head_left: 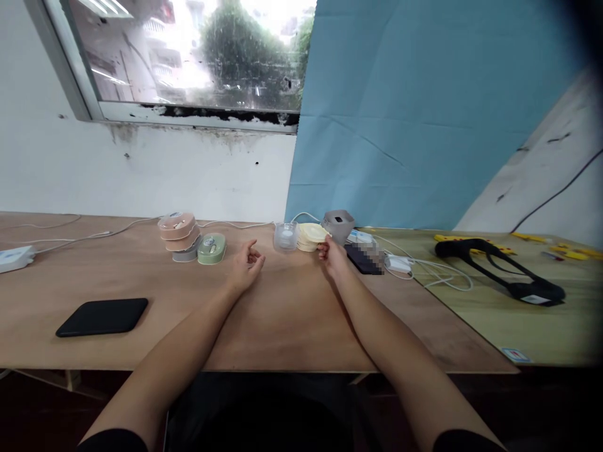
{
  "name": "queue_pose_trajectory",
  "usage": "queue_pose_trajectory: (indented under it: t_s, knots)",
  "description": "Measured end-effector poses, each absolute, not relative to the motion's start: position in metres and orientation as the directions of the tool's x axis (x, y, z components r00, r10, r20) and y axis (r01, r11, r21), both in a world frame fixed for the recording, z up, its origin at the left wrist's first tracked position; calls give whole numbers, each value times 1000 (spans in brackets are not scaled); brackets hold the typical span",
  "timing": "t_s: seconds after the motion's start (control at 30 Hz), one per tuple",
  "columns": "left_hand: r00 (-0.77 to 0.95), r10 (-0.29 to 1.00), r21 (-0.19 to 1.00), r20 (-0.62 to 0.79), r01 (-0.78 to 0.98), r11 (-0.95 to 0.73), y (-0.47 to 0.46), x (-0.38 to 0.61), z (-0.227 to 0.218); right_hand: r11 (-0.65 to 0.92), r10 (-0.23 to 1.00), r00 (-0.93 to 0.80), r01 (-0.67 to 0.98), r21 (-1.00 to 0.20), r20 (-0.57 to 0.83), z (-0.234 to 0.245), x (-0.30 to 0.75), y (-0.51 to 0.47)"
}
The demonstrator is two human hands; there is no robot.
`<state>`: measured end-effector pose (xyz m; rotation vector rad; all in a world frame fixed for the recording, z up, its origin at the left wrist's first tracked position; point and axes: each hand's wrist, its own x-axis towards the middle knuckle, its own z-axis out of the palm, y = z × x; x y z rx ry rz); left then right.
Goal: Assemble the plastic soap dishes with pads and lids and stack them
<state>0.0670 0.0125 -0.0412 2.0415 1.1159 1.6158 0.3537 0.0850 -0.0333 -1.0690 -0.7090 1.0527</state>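
My right hand (332,256) pinches the edge of the top cream lid (313,232), on a short stack of cream pieces. Just left of that stack stands a clear plastic cup (286,237), and behind my right hand is a grey translucent container (338,225). My left hand (247,266) hovers over the table with its fingers apart and nothing in them. To its left lies a green oval box (211,248) with a clear top. Beside that box, pink boxes (179,227) are piled on a grey one (185,253).
A black flat case (102,316) lies at the front left of the wooden table (282,326). Right of my right hand are a dark phone (363,258), a white charger (398,263) and loose cables. A black strap-like headset (509,276) rests on the far-right table. White power strip (16,258) at left.
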Motion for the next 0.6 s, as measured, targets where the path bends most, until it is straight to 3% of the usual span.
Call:
queue_pose_trajectory:
  t_s: [0.17, 0.43, 0.6]
  knots:
    - [80, 735, 660, 674, 384, -646, 12, 67, -41, 19, 965, 244, -427, -904, -95, -35, 356, 85]
    - [96, 746, 658, 659, 408, -633, 12, 67, -40, -4, 968, 230, -391, -920, -102, -43, 353, 84]
    - [102, 762, 664, 639, 428, -614, 12, 67, -40, 133, 939, 341, -254, -958, 40, -50, 351, 86]
